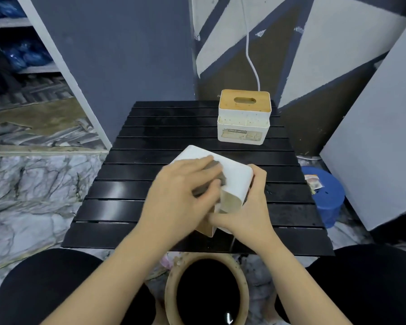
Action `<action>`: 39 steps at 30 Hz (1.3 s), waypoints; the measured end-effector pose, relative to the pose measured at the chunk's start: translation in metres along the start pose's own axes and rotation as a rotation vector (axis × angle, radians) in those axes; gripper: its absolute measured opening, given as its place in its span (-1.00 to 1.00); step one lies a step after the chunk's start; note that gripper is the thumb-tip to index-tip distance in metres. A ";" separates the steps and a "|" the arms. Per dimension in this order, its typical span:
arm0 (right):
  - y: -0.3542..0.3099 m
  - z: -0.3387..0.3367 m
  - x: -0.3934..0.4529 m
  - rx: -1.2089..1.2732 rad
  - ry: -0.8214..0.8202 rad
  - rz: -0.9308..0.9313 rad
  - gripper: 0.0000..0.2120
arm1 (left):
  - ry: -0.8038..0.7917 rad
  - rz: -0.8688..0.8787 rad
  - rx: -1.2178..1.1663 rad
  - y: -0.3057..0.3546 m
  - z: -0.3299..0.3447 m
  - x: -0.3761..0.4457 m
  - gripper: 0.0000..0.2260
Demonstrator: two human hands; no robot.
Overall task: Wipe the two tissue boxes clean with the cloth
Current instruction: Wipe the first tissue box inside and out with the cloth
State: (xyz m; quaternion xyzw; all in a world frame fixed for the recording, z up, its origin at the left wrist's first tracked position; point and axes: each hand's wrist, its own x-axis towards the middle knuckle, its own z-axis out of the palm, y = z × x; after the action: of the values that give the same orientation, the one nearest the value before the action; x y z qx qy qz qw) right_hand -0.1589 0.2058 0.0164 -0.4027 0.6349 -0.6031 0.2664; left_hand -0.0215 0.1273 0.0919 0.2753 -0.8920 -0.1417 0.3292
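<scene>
Centre frame: right hand (249, 207) grips the tipped tissue box (232, 179), steadying it; left hand (183, 191) presses cloth (217, 177) across it.

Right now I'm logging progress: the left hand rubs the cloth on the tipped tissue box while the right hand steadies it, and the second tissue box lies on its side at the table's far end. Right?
Not quite. The head view shows the second tissue box standing upright, wooden lid up. The rest holds: left hand, cloth, tipped tissue box, right hand.
</scene>
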 end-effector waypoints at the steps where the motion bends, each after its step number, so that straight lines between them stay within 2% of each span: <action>1: 0.000 0.000 0.001 -0.023 0.006 -0.011 -0.04 | 0.010 -0.032 0.037 -0.007 -0.006 0.003 -0.81; 3: -0.001 0.000 0.003 -0.063 0.001 -0.032 -0.02 | -0.035 -0.209 0.073 -0.015 -0.015 0.013 -0.79; 5: 0.000 -0.001 0.003 -0.068 -0.018 -0.039 -0.02 | -0.079 -0.394 0.097 -0.020 -0.013 0.026 -0.67; 8: -0.001 -0.001 0.004 -0.059 -0.028 -0.035 -0.02 | -0.152 -0.479 0.184 -0.023 0.006 0.049 -0.59; 10: -0.001 -0.001 0.003 -0.051 -0.033 -0.037 -0.02 | -0.154 -0.395 0.238 -0.019 0.019 0.057 -0.61; 12: -0.001 -0.002 0.004 -0.030 -0.044 -0.023 -0.03 | -0.104 -0.230 0.264 -0.010 0.031 0.054 -0.67; 15: -0.003 -0.002 0.005 -0.057 -0.050 -0.067 -0.07 | -0.059 -0.087 0.214 0.013 0.045 0.041 -0.72; 18: -0.004 -0.001 0.009 -0.202 0.010 -0.221 -0.41 | -0.105 -0.056 0.137 0.032 0.049 0.025 -0.65; 20: -0.006 -0.001 0.009 -0.175 0.008 -0.258 -0.68 | -0.128 -0.036 0.076 0.035 0.048 0.017 -0.63; 21: -0.009 0.000 0.007 -0.158 0.019 -0.251 -0.73 | -0.118 -0.006 0.048 0.034 0.047 0.013 -0.65; 23: -0.006 -0.001 0.005 -0.083 0.021 -0.201 -0.64 | -0.064 0.090 -0.022 0.031 0.042 0.003 -0.73; 25: -0.002 -0.004 0.003 -0.026 -0.035 -0.141 -0.44 | -0.016 0.142 -0.072 0.023 0.035 -0.008 -0.77; 28: -0.001 -0.006 0.001 -0.014 -0.065 -0.024 -0.20 | 0.051 0.100 -0.077 0.002 0.021 -0.016 -0.76; 30: 0.000 -0.006 0.002 -0.020 -0.048 -0.025 -0.09 | 0.064 0.042 -0.078 -0.009 0.008 -0.015 -0.73; 32: -0.001 -0.005 0.003 -0.040 -0.043 -0.040 -0.05 | 0.033 -0.017 -0.026 -0.018 -0.005 -0.009 -0.73; 36: -0.003 -0.005 0.003 -0.057 -0.064 -0.056 -0.05 | -0.115 -0.273 0.007 -0.024 -0.018 0.014 -0.68; 39: -0.005 -0.005 0.004 -0.055 -0.062 -0.056 -0.05 | -0.216 -0.294 0.130 -0.019 -0.003 0.035 -0.61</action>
State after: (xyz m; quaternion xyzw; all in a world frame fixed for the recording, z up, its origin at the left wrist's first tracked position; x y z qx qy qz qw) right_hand -0.1639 0.2057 0.0229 -0.4460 0.6311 -0.5799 0.2579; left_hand -0.0339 0.0912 0.1040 0.4067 -0.8796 -0.1592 0.1887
